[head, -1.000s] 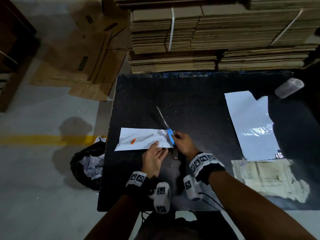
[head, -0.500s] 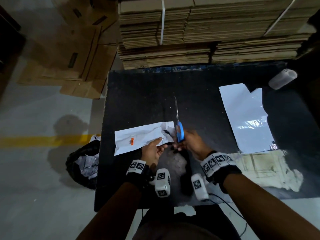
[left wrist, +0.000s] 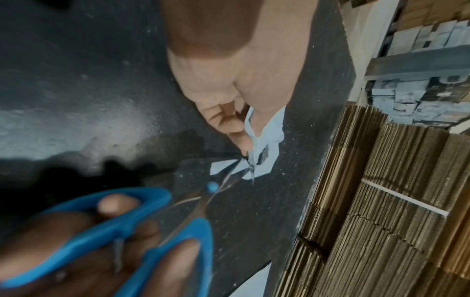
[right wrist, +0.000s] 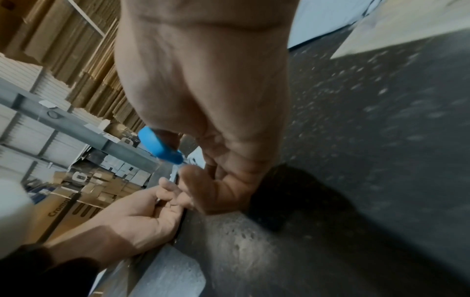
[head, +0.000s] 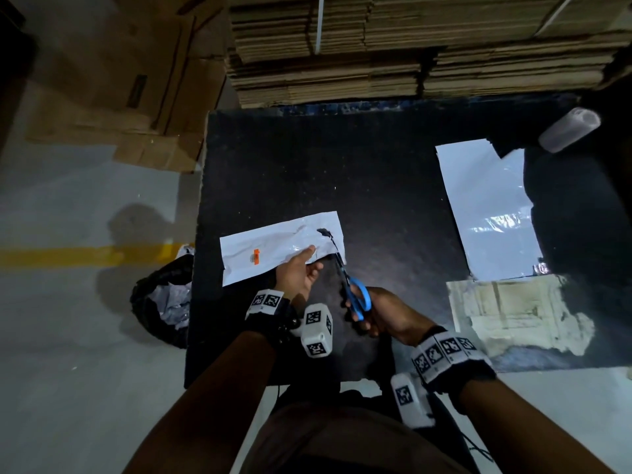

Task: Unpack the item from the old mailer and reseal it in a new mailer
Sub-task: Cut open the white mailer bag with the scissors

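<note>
The old white mailer (head: 273,249), with an orange sticker, lies at the table's near left. My left hand (head: 313,260) pinches its near edge close to the right end; the left wrist view shows the film (left wrist: 269,132) between thumb and fingers. My right hand (head: 359,313) grips blue-handled scissors (head: 357,297). Their blades (left wrist: 234,174) stand slightly apart at the mailer's near right corner, where a dark cut or tear shows. A new white mailer (head: 489,213) lies flat at the right. The packed item is hidden.
The black table (head: 376,159) backs onto strapped stacks of flat cardboard (head: 410,46). A whitish cylinder (head: 569,130) lies at the far right, and a torn pale patch (head: 513,313) is near the right front. A black bag of waste (head: 164,302) sits on the floor at left.
My right hand has drawn the scissors back toward me, so the blades now reach the mailer's right end from the near side. The mailer's right end has swung away from me.
</note>
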`<state>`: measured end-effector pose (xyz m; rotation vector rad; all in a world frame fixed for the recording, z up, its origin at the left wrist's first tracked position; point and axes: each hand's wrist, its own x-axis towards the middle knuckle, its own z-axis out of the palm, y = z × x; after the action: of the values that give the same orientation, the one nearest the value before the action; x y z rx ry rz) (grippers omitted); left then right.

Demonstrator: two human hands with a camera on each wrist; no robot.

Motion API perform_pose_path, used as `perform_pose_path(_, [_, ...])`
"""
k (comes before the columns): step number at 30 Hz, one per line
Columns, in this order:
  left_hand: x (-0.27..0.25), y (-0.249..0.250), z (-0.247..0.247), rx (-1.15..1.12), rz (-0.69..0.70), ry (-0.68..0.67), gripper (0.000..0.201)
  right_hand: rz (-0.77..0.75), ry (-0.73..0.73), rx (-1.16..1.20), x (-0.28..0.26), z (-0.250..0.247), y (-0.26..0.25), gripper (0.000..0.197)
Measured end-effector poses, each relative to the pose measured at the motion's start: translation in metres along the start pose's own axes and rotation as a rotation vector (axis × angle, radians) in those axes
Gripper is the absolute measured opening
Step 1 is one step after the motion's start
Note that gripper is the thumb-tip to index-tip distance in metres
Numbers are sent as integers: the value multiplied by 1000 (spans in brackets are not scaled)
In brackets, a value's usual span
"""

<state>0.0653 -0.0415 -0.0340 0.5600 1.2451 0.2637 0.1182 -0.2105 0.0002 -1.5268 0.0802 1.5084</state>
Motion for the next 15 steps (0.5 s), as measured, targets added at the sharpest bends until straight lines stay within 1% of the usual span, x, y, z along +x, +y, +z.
perform_pose_path(3, [-1,-2,-1,8,8,-6,17,-4,29,42,15,5,-3,40])
perform_pose_path(7, [-3,-1,-1,30,21,-8,4,-27,57,48,26,12,-6,37])
perform_pose_path(12, [-2,-2,0,51,34,9,5,-107,95,53,31,15,-7,26])
perform_pose_path(15, [-1,-3,0,55,27,11,4,-107,90,50,33,14,-8,24])
